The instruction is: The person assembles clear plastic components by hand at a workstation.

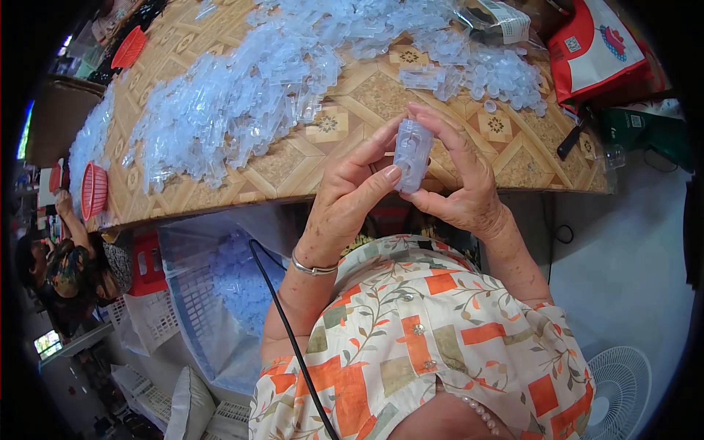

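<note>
Between my two hands, just above the table's near edge, is a small clear plastic case (413,155) with rounded shapes moulded in it. My left hand (359,172) is closed on its left side, the thumb pressed against its face. Around its right side and top curl the fingers of my right hand (463,172), with the thumb at its lower end. Beyond my hands, a long heap of clear plastic pieces (242,110) lies on the patterned table (367,92). A smaller pile of round clear parts (506,79) sits at the far right.
Red baskets (94,191) stand at the table's left. A red and white bag (598,55) and a black-handled tool (572,139) are at the right. Below the table is a lined crate (246,286) of clear parts. A fan (612,392) stands lower right. Another person (73,268) sits at left.
</note>
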{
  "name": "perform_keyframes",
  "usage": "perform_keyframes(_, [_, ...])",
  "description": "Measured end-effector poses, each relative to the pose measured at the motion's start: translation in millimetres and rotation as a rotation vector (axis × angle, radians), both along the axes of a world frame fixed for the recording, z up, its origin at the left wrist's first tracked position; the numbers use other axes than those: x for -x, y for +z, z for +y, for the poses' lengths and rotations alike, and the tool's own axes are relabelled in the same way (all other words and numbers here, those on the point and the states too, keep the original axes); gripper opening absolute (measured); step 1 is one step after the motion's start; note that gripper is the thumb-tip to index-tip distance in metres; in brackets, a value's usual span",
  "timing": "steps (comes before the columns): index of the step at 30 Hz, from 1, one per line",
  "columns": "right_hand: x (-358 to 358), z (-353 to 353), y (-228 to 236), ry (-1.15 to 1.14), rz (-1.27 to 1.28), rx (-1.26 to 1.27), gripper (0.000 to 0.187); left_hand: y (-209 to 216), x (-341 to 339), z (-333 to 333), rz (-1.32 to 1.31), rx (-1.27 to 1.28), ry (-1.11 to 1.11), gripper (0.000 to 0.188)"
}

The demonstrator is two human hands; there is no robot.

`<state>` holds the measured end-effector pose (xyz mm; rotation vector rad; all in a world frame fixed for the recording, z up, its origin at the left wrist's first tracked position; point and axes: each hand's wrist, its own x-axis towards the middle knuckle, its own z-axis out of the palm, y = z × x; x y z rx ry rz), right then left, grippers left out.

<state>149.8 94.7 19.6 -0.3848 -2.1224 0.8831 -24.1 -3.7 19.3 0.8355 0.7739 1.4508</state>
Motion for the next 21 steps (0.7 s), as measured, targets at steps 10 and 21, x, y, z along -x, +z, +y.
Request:
perform_keyframes(10, [0.4,-1.8,-4.4,0.009,0.031,-0.063,0.088,1.6,3.5,-0.6,0.089,-0.043,-0.015,0.056])
perform_keyframes(21, [-0.9,-4.5,-3.1,-0.018,0.012,0.003,0.088,-1.5,0.4,-1.0,0.106,-0.031,-0.016,0.055])
